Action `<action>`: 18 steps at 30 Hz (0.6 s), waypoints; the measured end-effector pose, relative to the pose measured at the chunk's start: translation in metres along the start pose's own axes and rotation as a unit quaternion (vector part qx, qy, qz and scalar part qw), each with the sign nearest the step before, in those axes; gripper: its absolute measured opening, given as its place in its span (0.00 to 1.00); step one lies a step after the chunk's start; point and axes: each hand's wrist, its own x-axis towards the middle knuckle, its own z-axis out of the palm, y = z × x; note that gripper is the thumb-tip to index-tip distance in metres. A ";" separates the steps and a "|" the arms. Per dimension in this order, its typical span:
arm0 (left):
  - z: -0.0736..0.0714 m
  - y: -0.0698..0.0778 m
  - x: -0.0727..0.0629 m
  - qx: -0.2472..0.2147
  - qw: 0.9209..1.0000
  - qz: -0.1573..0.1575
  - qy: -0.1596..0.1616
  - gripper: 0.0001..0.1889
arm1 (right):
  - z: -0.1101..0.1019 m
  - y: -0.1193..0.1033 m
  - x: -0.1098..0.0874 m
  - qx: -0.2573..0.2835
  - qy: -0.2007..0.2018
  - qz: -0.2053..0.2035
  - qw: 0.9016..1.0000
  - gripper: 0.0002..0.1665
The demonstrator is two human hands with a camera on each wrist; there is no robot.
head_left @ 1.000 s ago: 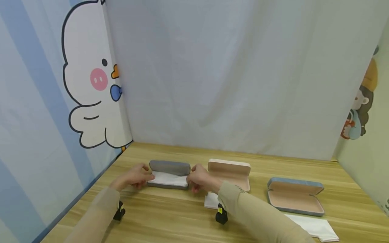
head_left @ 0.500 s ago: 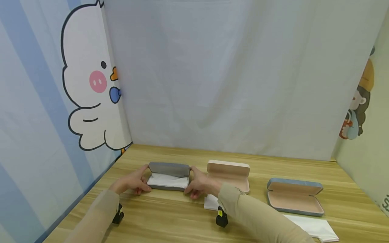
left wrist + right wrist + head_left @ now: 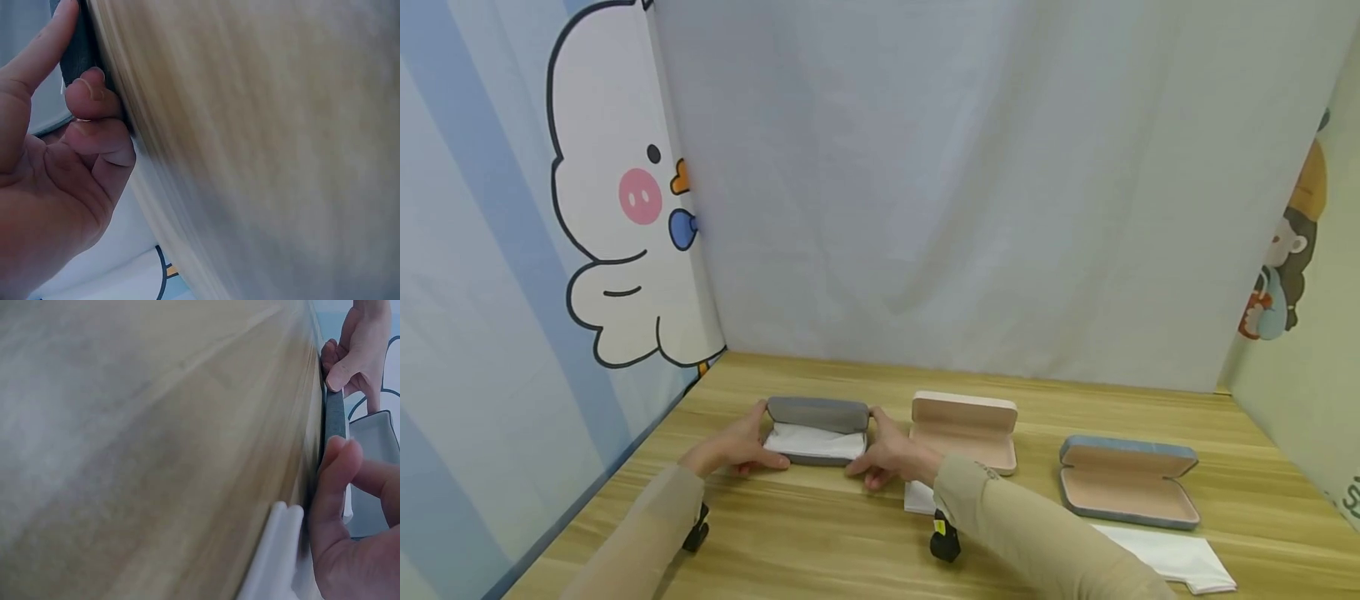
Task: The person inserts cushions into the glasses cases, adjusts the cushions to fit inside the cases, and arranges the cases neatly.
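A grey glasses case stands with its lid raised at the left of the table. Folded inside its base lies a white cloth. My left hand holds the left end of the case, thumb along the front edge and forefinger up by the lid. At the opposite end my right hand grips in the same way. The right wrist view shows both hands at the case's dark front rim. In the left wrist view, two fingertips curl beside the case.
A cream glasses case stands lid-up just right of my right hand, a white cloth before it partly hidden by the arm. Farther right is a blue glasses case, lid raised, with another white cloth in front. A curtain hangs behind.
A second ago my thumbs were on the cloth's ends inside the grey case. They have since moved down to the front edge, and the cloth lies within the base. The other cases have not moved.
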 end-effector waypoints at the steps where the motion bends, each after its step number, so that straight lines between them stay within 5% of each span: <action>1: 0.001 0.000 0.000 0.003 1.000 -0.001 0.002 0.66 | 0.001 0.000 0.000 -0.002 0.001 -0.004 1.000 0.53; 13: 0.000 0.000 -0.002 -0.018 1.000 0.011 -0.002 0.62 | 0.003 0.002 0.003 -0.009 0.006 -0.021 1.000 0.44; 18: -0.002 -0.003 -0.001 -0.031 0.999 0.023 -0.007 0.52 | 0.002 0.002 0.002 -0.010 0.002 -0.024 1.000 0.42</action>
